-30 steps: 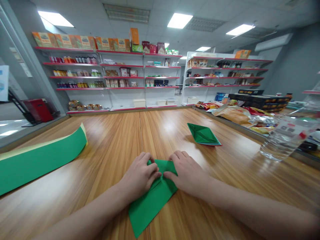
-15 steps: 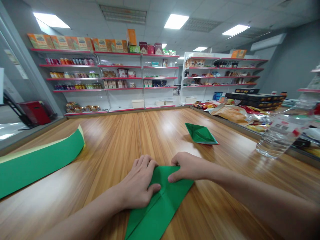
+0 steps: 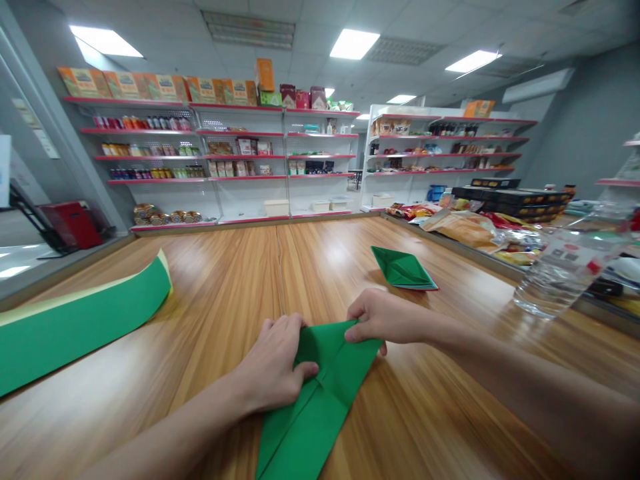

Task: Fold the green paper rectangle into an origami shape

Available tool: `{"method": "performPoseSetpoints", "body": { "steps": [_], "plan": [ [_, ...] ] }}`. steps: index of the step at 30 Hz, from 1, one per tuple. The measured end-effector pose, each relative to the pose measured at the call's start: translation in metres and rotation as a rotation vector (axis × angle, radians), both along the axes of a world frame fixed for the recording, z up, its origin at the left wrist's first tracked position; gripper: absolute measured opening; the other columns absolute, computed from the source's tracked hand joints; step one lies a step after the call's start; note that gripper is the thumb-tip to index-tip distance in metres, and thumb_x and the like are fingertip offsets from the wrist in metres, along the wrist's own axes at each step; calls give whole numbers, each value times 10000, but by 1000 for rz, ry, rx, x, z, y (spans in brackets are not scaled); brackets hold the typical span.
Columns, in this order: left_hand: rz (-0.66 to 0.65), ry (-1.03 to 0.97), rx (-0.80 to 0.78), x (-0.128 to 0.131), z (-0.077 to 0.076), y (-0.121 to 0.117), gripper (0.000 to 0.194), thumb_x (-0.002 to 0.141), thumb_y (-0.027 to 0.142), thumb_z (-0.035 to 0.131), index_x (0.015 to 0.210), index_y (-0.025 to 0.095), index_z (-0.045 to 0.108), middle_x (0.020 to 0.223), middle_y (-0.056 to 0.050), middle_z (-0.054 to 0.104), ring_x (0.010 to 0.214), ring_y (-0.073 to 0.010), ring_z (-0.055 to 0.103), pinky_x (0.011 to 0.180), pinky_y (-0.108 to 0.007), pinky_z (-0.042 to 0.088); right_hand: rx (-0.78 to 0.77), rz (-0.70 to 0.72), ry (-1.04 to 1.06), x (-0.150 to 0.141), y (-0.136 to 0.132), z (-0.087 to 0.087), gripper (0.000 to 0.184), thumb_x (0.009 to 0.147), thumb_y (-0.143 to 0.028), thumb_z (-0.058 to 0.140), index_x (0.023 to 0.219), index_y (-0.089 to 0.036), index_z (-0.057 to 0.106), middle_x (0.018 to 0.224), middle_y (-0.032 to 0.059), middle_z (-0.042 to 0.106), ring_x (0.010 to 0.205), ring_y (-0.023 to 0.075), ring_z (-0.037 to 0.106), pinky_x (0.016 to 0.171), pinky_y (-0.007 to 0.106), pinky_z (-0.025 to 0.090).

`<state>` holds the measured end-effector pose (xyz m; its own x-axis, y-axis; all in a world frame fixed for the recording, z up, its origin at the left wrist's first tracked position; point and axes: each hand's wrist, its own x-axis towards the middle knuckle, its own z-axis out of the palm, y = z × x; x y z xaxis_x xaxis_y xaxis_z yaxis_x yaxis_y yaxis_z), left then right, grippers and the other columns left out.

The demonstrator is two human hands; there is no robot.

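A creased sheet of green paper [image 3: 320, 413] lies on the wooden table in front of me, its near end cut off by the bottom of the picture. My left hand [image 3: 280, 363] grips its left edge, thumb on top and fingers curled over the side. At the far right corner, my right hand [image 3: 377, 320] pinches the paper between the thumb above and fingers beneath. Beyond my right hand sits a folded green paper piece [image 3: 404, 268] with pale and red layers at its lower edge.
A curled strip of green paper [image 3: 90, 327] lies at the left. On the right stand a clear plastic bottle [image 3: 555, 273], food packets [image 3: 465, 230] and stacked black boxes [image 3: 515, 200]. Stocked shelves [image 3: 240, 157] line the back beyond the table [image 3: 225, 267].
My right hand has shifted slightly up and right, lifting the paper's far right corner, with fingers now showing underneath. My left hand has drawn its fingers in at the left edge.
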<state>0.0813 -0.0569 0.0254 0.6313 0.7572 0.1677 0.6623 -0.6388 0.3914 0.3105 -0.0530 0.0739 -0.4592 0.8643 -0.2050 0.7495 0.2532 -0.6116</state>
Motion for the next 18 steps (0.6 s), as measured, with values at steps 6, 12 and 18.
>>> {"method": "performPoseSetpoints", "body": {
  "steps": [6,12,18],
  "plan": [
    [90,-100,-64,-5,-8,10,304,748,343,635,960,179,492,966,-91,594,921,-289,540,785,-406,402,-16,-86,246,1,10,-14,282,751,-359,635,588,-137,570,474,-8,553,410,107,539,370,175,376],
    [325,-526,-255,-16,-15,38,403,715,493,679,893,172,512,823,-63,652,772,-254,620,642,-336,457,-401,-105,892,-14,8,-48,398,746,-456,687,963,-124,658,880,90,697,758,171,661,684,283,521],
    [169,-955,-673,-13,-10,35,458,691,346,770,1033,131,554,970,-122,706,848,-267,672,734,-385,538,-455,-198,887,-17,6,-58,320,611,-322,803,812,-98,695,800,76,715,753,211,671,724,341,516]
  ]
}}
